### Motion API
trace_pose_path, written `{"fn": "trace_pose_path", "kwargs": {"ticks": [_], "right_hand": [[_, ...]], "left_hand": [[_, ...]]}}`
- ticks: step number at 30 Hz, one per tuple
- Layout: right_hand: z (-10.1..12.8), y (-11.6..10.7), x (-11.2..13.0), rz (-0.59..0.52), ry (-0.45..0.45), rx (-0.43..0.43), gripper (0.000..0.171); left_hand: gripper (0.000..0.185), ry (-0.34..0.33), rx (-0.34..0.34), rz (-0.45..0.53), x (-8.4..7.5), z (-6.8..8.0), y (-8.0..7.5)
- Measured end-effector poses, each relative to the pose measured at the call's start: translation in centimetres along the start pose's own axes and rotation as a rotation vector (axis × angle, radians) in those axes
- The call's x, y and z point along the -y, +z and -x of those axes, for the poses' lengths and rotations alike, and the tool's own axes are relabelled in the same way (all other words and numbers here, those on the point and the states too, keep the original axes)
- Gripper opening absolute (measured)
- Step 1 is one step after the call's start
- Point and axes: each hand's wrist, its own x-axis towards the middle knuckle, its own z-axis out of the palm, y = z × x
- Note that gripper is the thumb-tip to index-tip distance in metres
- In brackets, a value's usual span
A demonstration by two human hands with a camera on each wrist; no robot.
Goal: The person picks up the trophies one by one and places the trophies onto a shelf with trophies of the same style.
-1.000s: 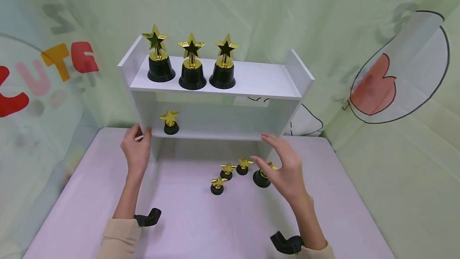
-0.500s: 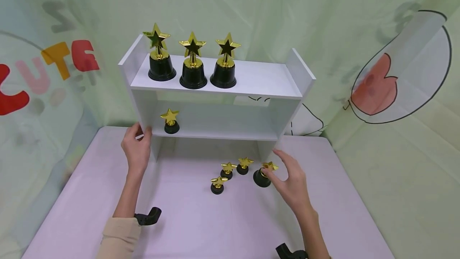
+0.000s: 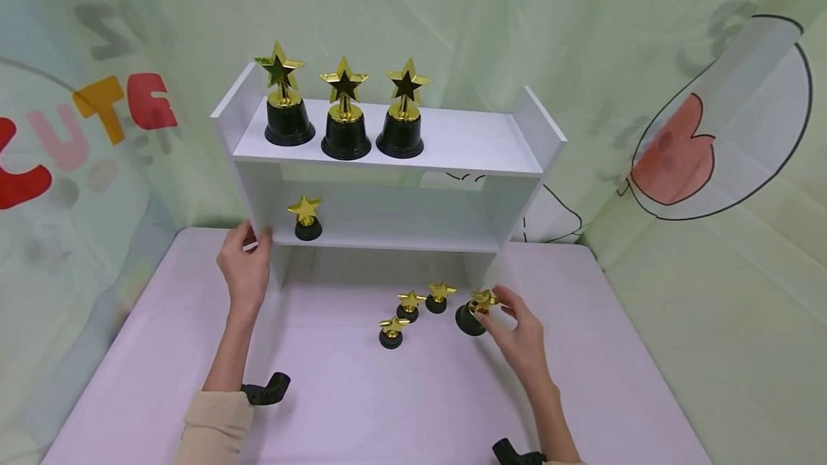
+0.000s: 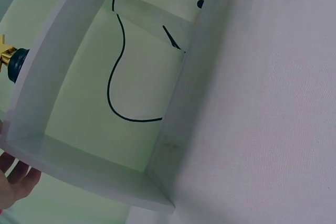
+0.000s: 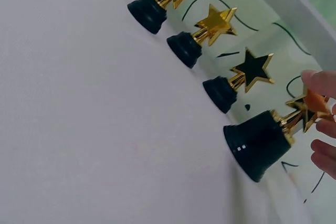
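Note:
A white shelf unit point(image 3: 478, 142) stands on the table, its left side panel pinched by my left hand point(image 3: 245, 271) near the middle board. In the left wrist view, the fingers point(image 4: 25, 182) lie against the panel's outer side. My right hand point(image 3: 523, 341) pinches the gold star of a large star trophy point(image 3: 470, 321) with a black base, standing on the table at the unit's lower right. In the right wrist view, thumb and fingers lie on either side of that star, and the black base point(image 5: 259, 145) is in plain sight.
Three small star trophies, one nearest me point(image 3: 390, 337), one in the middle point(image 3: 408, 311) and one farther back point(image 3: 436, 301), stand left of the large one. Another small trophy point(image 3: 308, 227) is on the middle board. Three large trophies point(image 3: 346, 136) line the top board.
My right hand has come down from beside the middle board's right end to the large trophy's star and closed on it. The left hand stays on the side panel.

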Motion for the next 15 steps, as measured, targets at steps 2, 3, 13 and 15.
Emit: {"fn": "trace_pose_path", "kwargs": {"ticks": [2, 3, 13, 15], "right_hand": [[0.1, 0.3, -0.5, -0.006, 0.062, 0.030, 0.064], [0.1, 0.5, -0.7, -0.008, 0.090, 0.041, 0.064], [0.4, 2.7, -2.6, -0.006, 0.140, 0.031, 0.055], [0.5, 2.9, -2.7, -0.008, 0.152, 0.037, 0.053]], "left_hand": [[0.030, -0.003, -0.001, 0.002, 0.0, 0.0, 0.0], [0.030, -0.004, -0.001, 0.002, 0.0, 0.0, 0.0], [0.030, -0.015, 0.000, -0.007, -0.1, -0.1, -0.1], [0.030, -0.017, 0.003, -0.006, -0.1, -0.1, 0.0]]}}
